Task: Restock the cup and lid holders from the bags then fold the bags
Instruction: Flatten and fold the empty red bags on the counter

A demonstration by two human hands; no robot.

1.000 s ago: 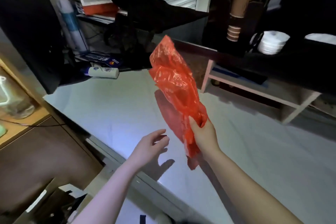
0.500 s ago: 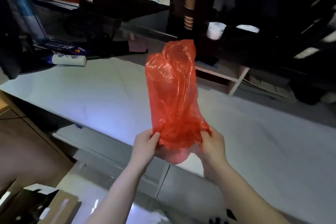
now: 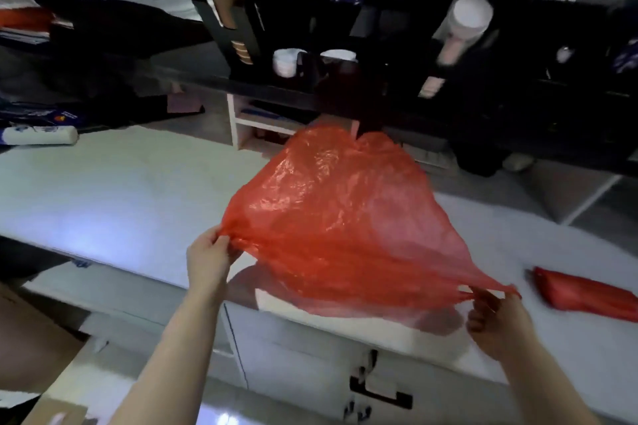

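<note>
We stretch red bag [image 3: 338,217] above white worktop [image 3: 103,190]: left hand [image 3: 207,260] pinching one corner, right hand [image 3: 493,317] pinching other. No writing legible on bag.

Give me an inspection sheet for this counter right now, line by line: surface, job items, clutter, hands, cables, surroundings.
Surface: white counter, lit, bare in the middle.
Job's things: red bag stretched wide in the air over the counter edge; folded red bag lying on the counter at right; black cup holders on the dark shelf holding cup stacks; lid stack beside them.
Clutter: white tube lying at far left.
Grippers: left hand pinches one bag corner; right hand pinches the other.
Cables: nothing seen.
Surroundings: cabinet handle below the counter; the dim background is hard to make out.
</note>
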